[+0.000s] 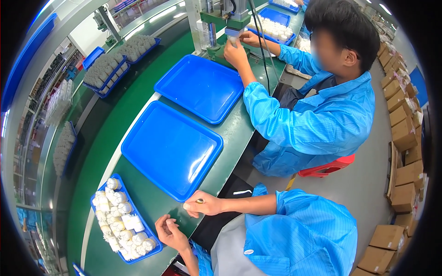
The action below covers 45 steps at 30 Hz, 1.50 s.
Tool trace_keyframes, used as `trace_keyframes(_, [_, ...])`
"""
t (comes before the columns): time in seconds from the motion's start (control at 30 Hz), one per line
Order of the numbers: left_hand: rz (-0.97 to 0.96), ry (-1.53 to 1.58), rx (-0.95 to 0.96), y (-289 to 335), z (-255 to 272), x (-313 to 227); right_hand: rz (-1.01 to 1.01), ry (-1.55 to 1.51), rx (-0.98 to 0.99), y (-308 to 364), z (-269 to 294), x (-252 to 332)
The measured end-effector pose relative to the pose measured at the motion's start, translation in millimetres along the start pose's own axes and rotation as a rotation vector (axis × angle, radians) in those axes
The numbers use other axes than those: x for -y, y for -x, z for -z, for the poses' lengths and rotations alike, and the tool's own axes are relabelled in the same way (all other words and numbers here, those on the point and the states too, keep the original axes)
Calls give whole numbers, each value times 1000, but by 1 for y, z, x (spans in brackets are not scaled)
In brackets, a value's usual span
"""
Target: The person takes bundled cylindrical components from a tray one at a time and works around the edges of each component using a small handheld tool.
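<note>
My right hand (205, 204) is closed around a small gold-coloured thing (200, 201); only its end shows, so its kind is unclear. That hand is beside the near corner of an empty blue tray (172, 147). Lower and to the left, my left hand (172, 233) is over the green bench edge with its fingers loosely bent and apart, nothing visible in them. Just left of it is a narrow blue tray (146, 226) filled with white rounded parts (120, 208), some with yellowish bands.
A second blue tray (202, 87) lies beyond the first. A co-worker in a blue jacket (313, 119) works at a green press (225, 23). Filled trays (108, 73) stand across the green belt (99, 152). A red stool (327, 165) and cardboard boxes (407, 172) are at right.
</note>
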<state>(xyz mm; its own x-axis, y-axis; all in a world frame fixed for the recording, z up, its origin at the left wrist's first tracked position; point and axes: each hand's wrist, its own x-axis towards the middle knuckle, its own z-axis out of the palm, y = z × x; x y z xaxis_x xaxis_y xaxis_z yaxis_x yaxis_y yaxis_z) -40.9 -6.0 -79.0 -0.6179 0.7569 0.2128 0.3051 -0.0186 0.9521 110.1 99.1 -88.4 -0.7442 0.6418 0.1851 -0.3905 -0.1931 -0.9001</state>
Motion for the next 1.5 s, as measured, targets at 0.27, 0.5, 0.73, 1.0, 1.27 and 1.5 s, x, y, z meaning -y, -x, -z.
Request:
trace_keyframes(0.27, [67,-55,38,-2,-2,10,-20,4,18,0,2,0])
trace_keyframes(0.5, [70,-68,50,-1,-2,10,-5,16,-17,0,-1,3])
trace_keyframes(0.73, [64,-52,52,-1,0,10,-8,-5,-6,-1,-3,3])
trace_keyframes(1.0, [80,18,63,-1,2,15,-170,-160,0,-2,7,17])
trace_keyframes(1.27, [113,3,56,-3,4,12,-118,285,-212,-23,34,92])
trace_keyframes(1.5, [116,45,59,-2,6,14,3,986,-548,-86,82,95])
